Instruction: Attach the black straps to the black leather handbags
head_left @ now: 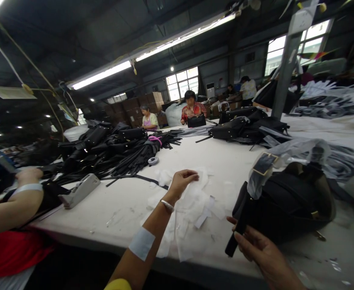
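Observation:
My left hand [182, 184] is over the table with its fingers pinched together at the edge of a thin, crumpled white sheet [192, 203]. More such sheets lie loosely beneath it, with a pale paper strip [205, 212] on top. At the right, my right hand [260, 243] is closed around a black strap [236, 233]. This strap belongs to, or lies against, a black handbag [288, 197] with gold-coloured fittings. A buckle wrapped in clear film [262, 166] sits on the bag's upper left. The bag's far side is hidden.
A grey tape dispenser [82, 191] stands left on the white table [119, 217]. Black bags and straps [104, 145] are heaped behind it, and more bags [246, 127] lie at the back right near a metal post [286, 68]. A co-worker's arm [16, 205] reaches in from the left.

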The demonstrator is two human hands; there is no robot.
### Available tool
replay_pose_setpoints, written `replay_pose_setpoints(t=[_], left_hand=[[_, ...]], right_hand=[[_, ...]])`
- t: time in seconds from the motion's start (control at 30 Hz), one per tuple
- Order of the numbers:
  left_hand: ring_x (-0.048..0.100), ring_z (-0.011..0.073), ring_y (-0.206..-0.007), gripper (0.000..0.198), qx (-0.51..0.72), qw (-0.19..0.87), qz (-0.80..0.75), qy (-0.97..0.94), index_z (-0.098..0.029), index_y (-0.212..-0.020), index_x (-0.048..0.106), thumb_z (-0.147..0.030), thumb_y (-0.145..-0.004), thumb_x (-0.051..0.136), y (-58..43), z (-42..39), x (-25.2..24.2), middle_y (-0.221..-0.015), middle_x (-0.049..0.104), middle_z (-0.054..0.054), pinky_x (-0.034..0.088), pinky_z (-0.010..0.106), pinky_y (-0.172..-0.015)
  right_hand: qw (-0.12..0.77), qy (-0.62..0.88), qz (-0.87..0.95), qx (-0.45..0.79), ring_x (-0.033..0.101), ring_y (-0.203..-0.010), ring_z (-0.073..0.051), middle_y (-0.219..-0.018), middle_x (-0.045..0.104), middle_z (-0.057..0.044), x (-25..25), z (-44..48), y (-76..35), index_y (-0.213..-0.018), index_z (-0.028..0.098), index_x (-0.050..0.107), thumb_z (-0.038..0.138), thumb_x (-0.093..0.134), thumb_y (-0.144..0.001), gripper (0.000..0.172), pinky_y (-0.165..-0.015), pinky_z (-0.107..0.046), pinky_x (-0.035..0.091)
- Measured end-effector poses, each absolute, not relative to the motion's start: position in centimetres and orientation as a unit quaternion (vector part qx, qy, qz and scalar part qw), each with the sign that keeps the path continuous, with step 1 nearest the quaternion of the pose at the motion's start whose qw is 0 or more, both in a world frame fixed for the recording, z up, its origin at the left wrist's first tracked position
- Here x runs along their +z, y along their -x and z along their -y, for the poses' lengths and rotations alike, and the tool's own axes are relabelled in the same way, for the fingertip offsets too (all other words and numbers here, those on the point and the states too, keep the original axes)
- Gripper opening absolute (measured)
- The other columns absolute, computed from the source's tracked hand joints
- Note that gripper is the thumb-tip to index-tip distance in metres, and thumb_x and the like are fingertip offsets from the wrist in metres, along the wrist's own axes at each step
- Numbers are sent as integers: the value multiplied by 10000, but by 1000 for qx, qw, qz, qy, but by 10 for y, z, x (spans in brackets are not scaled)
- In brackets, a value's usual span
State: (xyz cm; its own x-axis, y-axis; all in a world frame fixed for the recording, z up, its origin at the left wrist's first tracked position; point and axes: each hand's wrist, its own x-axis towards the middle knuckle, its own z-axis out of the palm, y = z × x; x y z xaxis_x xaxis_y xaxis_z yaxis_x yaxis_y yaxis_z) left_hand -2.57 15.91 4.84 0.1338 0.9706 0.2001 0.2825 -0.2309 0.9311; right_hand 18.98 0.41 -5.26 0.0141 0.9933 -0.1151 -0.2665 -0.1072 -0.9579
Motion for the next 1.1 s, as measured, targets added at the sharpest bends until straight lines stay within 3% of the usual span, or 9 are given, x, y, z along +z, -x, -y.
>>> replay_pose_setpoints(t=[0.2,0.37,0.47,0.6,0.77,0.93,1.1], left_hand=[[727,242,-874,304,424,484,-443,-625,-123,-889,766,-349,-703,845,-3,-102,41,-899,787,111,556,350,-848],[725,240,-861,246,400,544,-417,-608,-129,-870,779,-325,-733,835,-29,-62,23,-889,785,99,550,308,-797],[722,221,-861,227,420,566,-416,-575,-136,-889,776,-299,-741,833,-30,-49,19,-883,784,82,545,289,-806],[705,176,-754,243,441,555,-457,-538,-136,-818,732,-258,-669,881,-15,-36,14,-778,759,43,543,248,-734],[675,143,-688,268,414,507,-502,-565,-146,-783,702,-241,-633,903,9,-18,8,-704,717,4,521,217,-678],[699,164,-702,251,379,444,-549,-598,-161,-822,729,-228,-647,896,16,1,10,-718,734,8,537,229,-679],[713,173,-716,222,371,432,-566,-597,-164,-826,741,-188,-653,878,14,10,14,-736,750,14,545,233,-684]], right_hand=[[529,449,390,606,319,-601,-113,-642,426,45,-35,0,-184,-1308,233,655,559,784,-722,683,-554,-249,252],[521,484,389,587,377,-650,-130,-678,532,3,-27,4,-180,-1037,176,790,548,771,-723,487,-593,-265,288],[514,497,399,575,415,-671,-143,-708,585,-9,-25,6,-184,-1001,186,799,544,777,-710,462,-602,-269,309],[512,495,426,557,439,-691,-132,-856,647,-19,-23,12,-194,-927,206,797,512,778,-737,361,-611,-260,338],[534,445,381,609,448,-641,-115,-640,568,18,-24,18,-195,-734,184,755,470,798,-752,290,-612,-242,382],[615,420,273,609,489,-639,-116,-675,624,6,-19,15,-180,-849,210,799,449,876,-653,319,-609,-239,423],[654,458,310,516,530,-652,-147,-668,634,-10,-20,12,-168,-766,188,783,467,859,-664,307,-634,-285,456]])
